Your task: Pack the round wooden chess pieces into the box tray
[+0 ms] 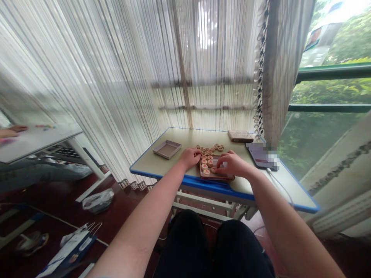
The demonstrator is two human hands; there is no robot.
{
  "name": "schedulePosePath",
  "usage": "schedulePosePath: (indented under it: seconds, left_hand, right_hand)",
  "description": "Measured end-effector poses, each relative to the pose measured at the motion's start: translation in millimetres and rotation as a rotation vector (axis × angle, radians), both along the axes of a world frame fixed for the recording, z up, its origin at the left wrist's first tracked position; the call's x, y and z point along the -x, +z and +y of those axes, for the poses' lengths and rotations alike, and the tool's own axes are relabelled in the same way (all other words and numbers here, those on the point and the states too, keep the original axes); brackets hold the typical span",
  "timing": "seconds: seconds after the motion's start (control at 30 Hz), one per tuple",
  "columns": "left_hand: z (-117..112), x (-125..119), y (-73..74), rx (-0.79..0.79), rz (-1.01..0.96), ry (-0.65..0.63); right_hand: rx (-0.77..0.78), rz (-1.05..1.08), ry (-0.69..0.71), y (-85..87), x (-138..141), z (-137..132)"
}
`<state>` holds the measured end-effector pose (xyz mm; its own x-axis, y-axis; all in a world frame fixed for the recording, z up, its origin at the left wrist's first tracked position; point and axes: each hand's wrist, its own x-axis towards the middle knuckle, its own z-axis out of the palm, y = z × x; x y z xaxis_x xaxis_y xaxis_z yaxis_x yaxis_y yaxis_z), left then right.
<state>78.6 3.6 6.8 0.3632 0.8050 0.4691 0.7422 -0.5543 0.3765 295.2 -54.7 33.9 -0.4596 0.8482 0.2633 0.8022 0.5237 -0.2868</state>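
Note:
On the table in front of me lies a shallow box (218, 177) holding round wooden Chinese chess pieces (204, 166) with red characters. Several sit in its left half. My left hand (190, 157) is at the box's far left corner, fingers curled against its edge; its fingertips are partly hidden. Over the right half, my right hand (232, 163) reaches down with bent fingers, thumb and fingertips closed on a chess piece (213, 170). More loose pieces (217, 147) lie on the table just beyond the box.
An open box lid (167, 149) lies at the table's left. A closed flat box (240, 136) is at the back right, near a phone (262, 156) with a white cable (279, 183). Another person's hand (19, 128) rests on a white table (43, 141) at far left.

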Motion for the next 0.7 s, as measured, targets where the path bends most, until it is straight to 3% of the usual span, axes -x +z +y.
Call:
schedulePosePath:
  seconds: [0.7]
  left_hand:
    - [-0.1, -1.2, -0.3, -0.008, -0.027, -0.016]
  right_hand:
    - [0.027, 0.059, 0.109, -2.3, 7.8, -2.6]
